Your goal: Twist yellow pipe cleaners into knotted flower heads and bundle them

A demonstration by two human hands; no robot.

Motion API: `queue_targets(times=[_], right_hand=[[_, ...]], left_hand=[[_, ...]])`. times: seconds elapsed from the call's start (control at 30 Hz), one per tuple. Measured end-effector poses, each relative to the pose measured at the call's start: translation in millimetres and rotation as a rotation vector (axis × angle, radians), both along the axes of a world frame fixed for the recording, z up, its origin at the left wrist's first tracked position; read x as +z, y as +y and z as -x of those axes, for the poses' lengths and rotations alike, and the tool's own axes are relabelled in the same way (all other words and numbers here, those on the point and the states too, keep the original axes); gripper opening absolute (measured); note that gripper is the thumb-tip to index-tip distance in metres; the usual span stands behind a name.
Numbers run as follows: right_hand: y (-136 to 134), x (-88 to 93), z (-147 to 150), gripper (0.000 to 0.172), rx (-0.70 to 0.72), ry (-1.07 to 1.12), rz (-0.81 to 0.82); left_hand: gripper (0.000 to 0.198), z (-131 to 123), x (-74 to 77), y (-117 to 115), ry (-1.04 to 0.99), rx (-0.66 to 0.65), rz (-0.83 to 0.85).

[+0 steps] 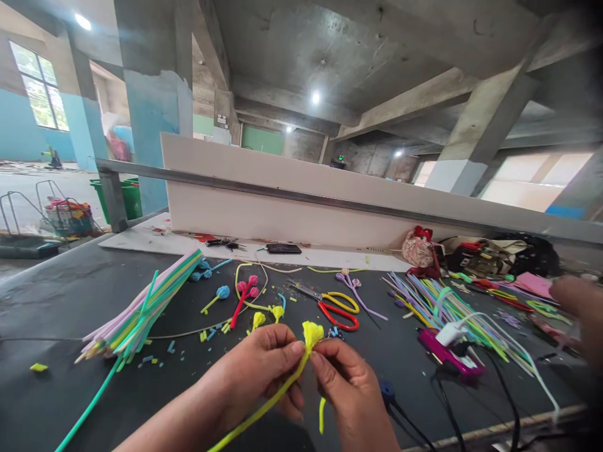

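A yellow pipe cleaner (273, 398) with a fluffy bud at its top end (312, 333) is pinched by both hands over the dark table (56, 295). My left hand (264, 370) grips the stem just below the bud with closed fingers. My right hand (343, 383) pinches the stem from the right, thumb and forefinger closed on it. The stem runs down and left towards the bottom edge.
A bundle of coloured pipe cleaners (141, 311) lies left, another (443, 301) right. Red and yellow scissors (336, 311), finished small flowers (245, 295), a pink device with cables (450, 351) and a phone (283, 248) are ahead. Another person's blurred hand (579, 301) is at far right.
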State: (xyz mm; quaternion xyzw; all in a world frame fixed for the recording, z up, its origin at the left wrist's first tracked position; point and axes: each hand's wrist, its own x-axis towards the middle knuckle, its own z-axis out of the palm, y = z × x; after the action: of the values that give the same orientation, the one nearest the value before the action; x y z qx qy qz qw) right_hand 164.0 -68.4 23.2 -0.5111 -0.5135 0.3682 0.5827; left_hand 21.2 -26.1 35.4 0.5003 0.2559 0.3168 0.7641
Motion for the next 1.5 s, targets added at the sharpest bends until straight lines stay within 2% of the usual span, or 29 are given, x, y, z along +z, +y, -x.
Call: queue_targets(times=[0.13, 0.23, 0.37, 0.5, 0.73, 0.87, 1.0, 1.2, 1.37, 1.5], right_hand=[[3, -0.1, 0, 0.027, 0.056, 0.024, 0.05], [6, -1.8, -1, 0.027, 0.063, -0.01, 0.077], [10, -7.1, -3, 0.028, 0.021, -0.114, 0.111], [15, -14.1, -2, 0.032, -0.004, -0.124, 0.143], [16, -22.1, -2, 0.029, 0.01, -0.115, 0.124], [15, -20.9, -1, 0.027, -0.027, -0.203, 0.108], [14, -16.6, 3, 0.026, -0.048, -0.327, 0.112], [11, -8.1, 8, 0.023, 0.015, -0.394, 0.112], [10, -11.8, 8, 0.024, -0.038, -0.472, 0.056], [9, -17.7, 10, 0.026, -0.075, -0.487, 0.007]], left_hand=[[0.024, -4, 0.7, 3, -0.061, -0.025, 0.019], [0.024, -5, -4.4, 5, -0.091, -0.038, -0.025], [0.026, -4, -17.6, 11, -0.054, 0.023, -0.059], [0.025, -3, -25.4, 14, -0.007, 0.086, -0.069], [0.015, 0, -24.1, 12, -0.026, 0.106, -0.029], [0.017, -6, -21.8, 10, 0.092, 0.197, -0.082], [0.016, -12, -24.9, 9, 0.311, 0.31, -0.169], [0.017, -13, -31.8, 5, 0.541, 0.421, -0.41], [0.019, -14, -34.8, 5, 0.628, 0.55, -0.68], [0.02, -14, -34.5, 4, 0.63, 0.573, -0.758]])
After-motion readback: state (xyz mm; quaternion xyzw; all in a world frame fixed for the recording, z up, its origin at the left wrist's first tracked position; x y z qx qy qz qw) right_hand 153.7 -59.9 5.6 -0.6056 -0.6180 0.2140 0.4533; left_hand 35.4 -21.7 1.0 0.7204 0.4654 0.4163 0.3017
